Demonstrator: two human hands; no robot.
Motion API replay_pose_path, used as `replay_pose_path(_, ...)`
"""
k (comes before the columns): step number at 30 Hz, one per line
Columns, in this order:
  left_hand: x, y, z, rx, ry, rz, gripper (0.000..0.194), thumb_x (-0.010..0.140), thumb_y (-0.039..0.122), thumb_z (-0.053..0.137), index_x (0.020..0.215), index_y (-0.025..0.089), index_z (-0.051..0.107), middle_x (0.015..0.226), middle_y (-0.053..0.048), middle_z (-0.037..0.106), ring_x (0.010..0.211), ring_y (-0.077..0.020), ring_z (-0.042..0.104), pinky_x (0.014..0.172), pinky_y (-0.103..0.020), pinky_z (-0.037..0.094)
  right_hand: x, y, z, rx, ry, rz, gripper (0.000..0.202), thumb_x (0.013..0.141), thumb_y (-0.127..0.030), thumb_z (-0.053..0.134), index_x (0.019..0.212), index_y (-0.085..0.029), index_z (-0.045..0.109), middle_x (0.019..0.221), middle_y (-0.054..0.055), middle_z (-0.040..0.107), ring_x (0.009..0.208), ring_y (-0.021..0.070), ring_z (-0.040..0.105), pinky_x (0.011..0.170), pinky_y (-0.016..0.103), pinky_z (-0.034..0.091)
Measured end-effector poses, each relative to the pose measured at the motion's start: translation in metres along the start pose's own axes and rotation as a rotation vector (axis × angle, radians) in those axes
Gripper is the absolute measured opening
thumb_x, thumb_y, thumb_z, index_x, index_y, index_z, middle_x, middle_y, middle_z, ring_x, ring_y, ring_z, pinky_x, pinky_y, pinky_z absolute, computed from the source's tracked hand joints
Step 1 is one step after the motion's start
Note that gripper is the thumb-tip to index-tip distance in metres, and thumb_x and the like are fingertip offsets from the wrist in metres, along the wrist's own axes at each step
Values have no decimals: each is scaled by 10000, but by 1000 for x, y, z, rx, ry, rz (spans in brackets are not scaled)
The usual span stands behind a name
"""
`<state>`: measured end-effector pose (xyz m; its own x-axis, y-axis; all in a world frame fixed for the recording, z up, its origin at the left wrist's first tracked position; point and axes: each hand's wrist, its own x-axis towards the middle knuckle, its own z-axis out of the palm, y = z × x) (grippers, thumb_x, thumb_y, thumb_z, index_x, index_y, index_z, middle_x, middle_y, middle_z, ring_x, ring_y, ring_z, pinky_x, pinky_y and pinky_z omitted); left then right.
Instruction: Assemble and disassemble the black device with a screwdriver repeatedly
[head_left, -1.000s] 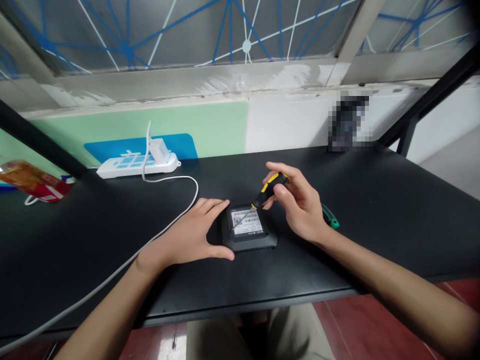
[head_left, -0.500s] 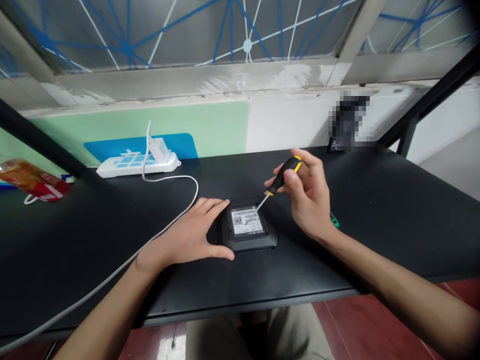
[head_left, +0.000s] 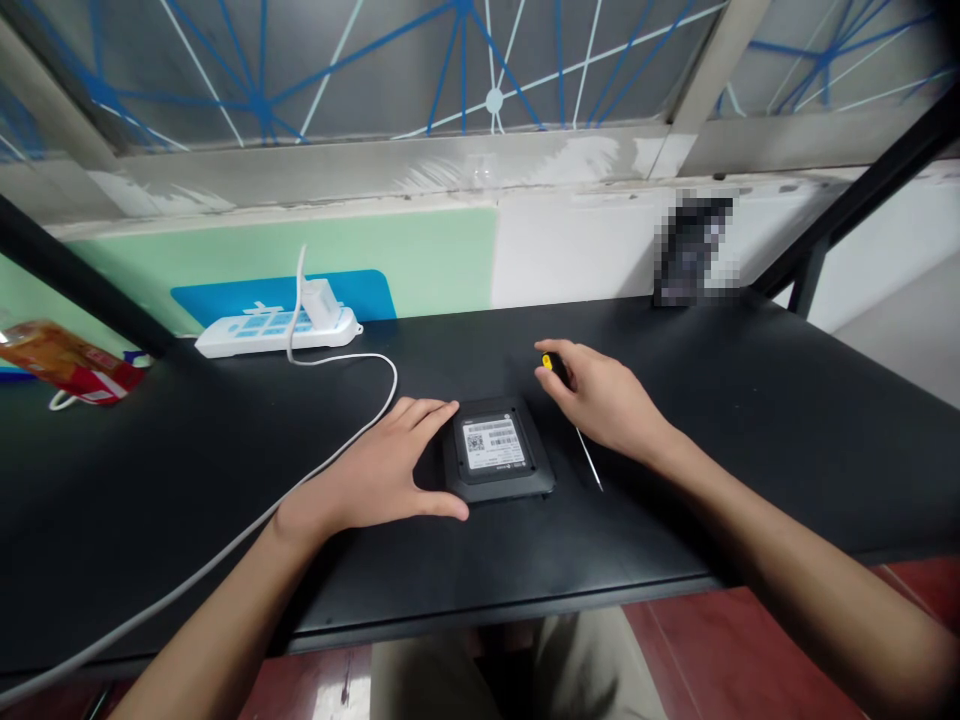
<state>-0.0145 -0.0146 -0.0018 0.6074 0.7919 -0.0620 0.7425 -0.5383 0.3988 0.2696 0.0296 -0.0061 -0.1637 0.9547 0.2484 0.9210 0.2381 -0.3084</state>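
Observation:
A black square device [head_left: 495, 486] with a white printed label [head_left: 493, 443] lies flat on the black table. Around its left side, my left hand [head_left: 390, 465] rests with thumb and fingers spread apart, fingertips at the device's upper left and lower left corners. To the right of the device, my right hand [head_left: 604, 395] is closed round the black and yellow handle of a screwdriver [head_left: 589, 460]. The screwdriver's thin metal shaft points down toward the table's front, its tip apart from the device.
A white power strip [head_left: 225, 340] with a plugged-in charger [head_left: 320, 302] stands at the back left. Its white cable [head_left: 225, 558] runs beside my left arm. A red and orange package [head_left: 75, 365] lies far left. A pixelated dark object [head_left: 686, 250] leans at the back right.
The screwdriver tip has left the label and swung to the right of the device, pointing toward the front. My right hand has turned over it. The green item beside my right wrist is out of sight.

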Motion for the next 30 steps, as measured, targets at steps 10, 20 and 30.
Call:
replay_pose_path(10,-1,-1,2,-1,9,13,1031,778,787,673,1563,219,321,1571,-149,424,1433,-372,393,1183,-536,355,-2,3,7,-227,-151,2,479,996,-416,416,1359,-163,598,1182,177,725,1181,374,657,911,506,559)
replay_pose_path(20,-2,-5,3,9,15,15,1018,788,780,668,1565,223,319,1571,-143,419,1438,-369,382,1188,-545,342,0,4,9,-230,-146,34,535,996,-512,395,1340,-161,606,1225,167,723,1200,364,652,953,514,548)
replay_pose_path(30,-3,-6,1,9,25,18,1005,788,777,668,1563,236,326,1562,-138,435,1437,-374,388,1196,-553,326,-1,-1,4,-214,-147,66,512,985,-502,412,1314,-165,615,1206,166,727,1100,364,699,854,489,566)
